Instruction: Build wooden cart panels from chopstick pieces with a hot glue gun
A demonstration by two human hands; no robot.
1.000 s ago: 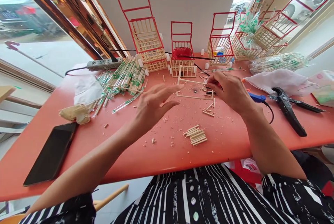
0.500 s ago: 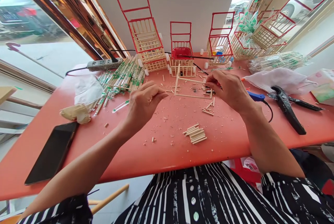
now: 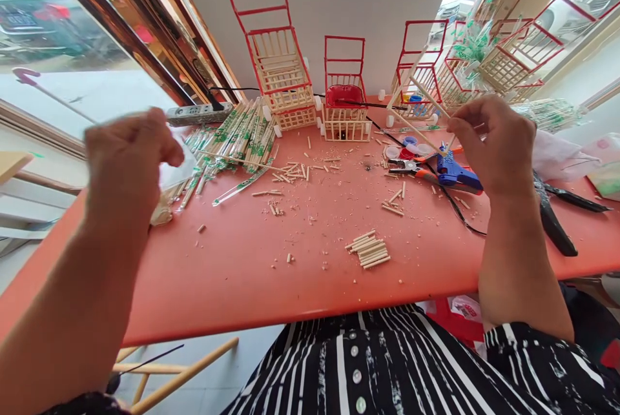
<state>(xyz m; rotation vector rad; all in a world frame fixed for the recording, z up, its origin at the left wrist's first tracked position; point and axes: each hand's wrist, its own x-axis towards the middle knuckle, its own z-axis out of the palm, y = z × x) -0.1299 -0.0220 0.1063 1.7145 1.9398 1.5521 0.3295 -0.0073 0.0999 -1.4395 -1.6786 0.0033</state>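
Observation:
My right hand pinches a light wooden stick frame by one corner, holding it tilted above the table's right side. Raised at the left, my left hand has its fingers pressed together; motion blurs it, and anything between the fingertips is too fine to make out. Just below the frame lie a blue glue gun and pliers with orange-and-black handles. A small pile of short cut sticks rests near the table's front edge, and more loose pieces are scattered farther back.
Red-trimmed stick carts stand along the back wall. Wrapped sticks lie at the left beside a power strip. Black-handled cutters lie at the right. Crumbs and a black cord lie on the red table.
My left hand has moved left and up, away from the frame. My right hand has carried the frame right and lifted it, tilting it. The glue gun and pliers now show more fully.

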